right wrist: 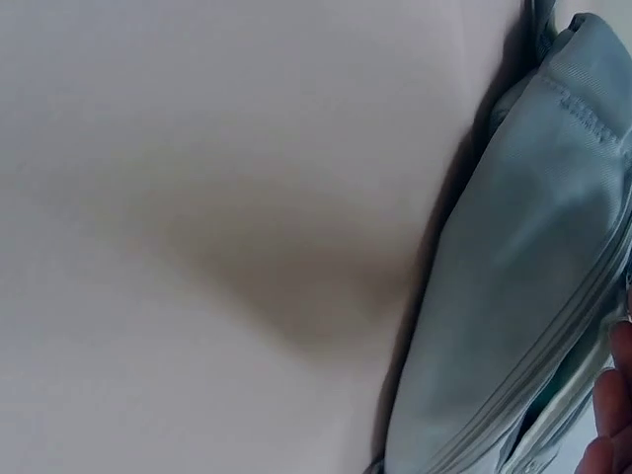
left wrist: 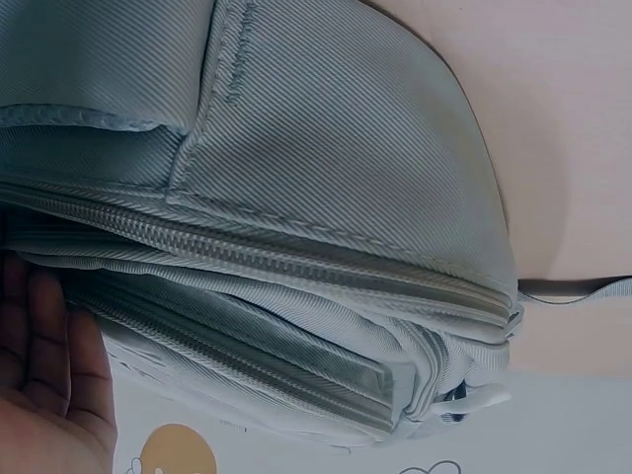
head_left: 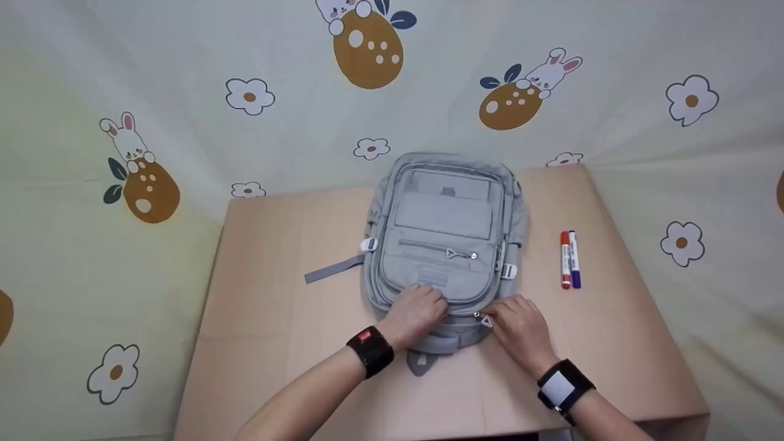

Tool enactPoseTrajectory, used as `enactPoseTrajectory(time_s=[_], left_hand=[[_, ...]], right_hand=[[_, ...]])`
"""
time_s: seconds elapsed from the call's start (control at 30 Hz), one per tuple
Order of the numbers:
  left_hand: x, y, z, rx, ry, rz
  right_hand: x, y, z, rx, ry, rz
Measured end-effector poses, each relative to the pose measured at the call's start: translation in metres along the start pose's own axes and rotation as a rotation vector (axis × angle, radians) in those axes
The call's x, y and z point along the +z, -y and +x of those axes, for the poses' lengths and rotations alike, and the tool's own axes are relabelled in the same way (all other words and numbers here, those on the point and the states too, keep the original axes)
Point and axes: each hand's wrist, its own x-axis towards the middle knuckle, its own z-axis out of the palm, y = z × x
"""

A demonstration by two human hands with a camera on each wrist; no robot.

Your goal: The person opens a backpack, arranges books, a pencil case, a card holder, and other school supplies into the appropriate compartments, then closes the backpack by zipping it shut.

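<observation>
A grey backpack (head_left: 444,217) lies front side up on the table, its top end towards me. My left hand (head_left: 416,313) grips the edge of its front section with curled fingers. In the left wrist view the fingers (left wrist: 49,346) are at a parted zipper (left wrist: 197,242). At the right of the same end, my right hand (head_left: 520,331) pinches at the zipper pull (head_left: 487,321), whose triangular tab shows by the fingertips. Only some right fingertips (right wrist: 612,400) enter the right wrist view, beside the bag's opening. What lies inside the bag is hidden.
A red marker (head_left: 565,260) and a blue-purple marker (head_left: 574,260) lie side by side right of the bag on the brown table (head_left: 275,294). A grey strap (head_left: 334,269) sticks out to the left. Patterned cloth (head_left: 294,135) hangs behind and beside the table.
</observation>
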Motion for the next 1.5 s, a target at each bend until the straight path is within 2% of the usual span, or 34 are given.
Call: enactPoseTrajectory(time_s=[0.3, 0.63, 0.83, 1.0, 1.13, 1.3, 1.5], left_hand=[[-0.003, 0.0, -0.001, -0.007, 0.049, -0.021], [-0.001, 0.0, 0.001, -0.008, 0.003, -0.075], [0.0, -0.006, 0.01, 0.014, -0.027, -0.107], [0.002, -0.016, 0.027, 0.023, -0.038, -0.062], [0.005, -0.025, 0.039, 0.03, -0.012, 0.012], [0.008, -0.03, 0.045, 0.045, 0.013, 0.111], [0.006, -0.032, 0.048, 0.06, 0.05, 0.123]], right_hand=[[-0.006, -0.022, -0.003, 0.065, 0.001, -0.024], [-0.009, -0.026, -0.005, 0.083, 0.019, -0.032], [-0.01, -0.028, -0.005, 0.079, 0.015, -0.042], [-0.008, -0.027, -0.005, 0.093, 0.014, -0.042], [-0.007, -0.024, -0.004, 0.132, 0.036, -0.023], [-0.006, -0.022, -0.004, 0.158, 0.048, -0.005], [-0.011, -0.024, -0.003, 0.151, 0.061, -0.033]])
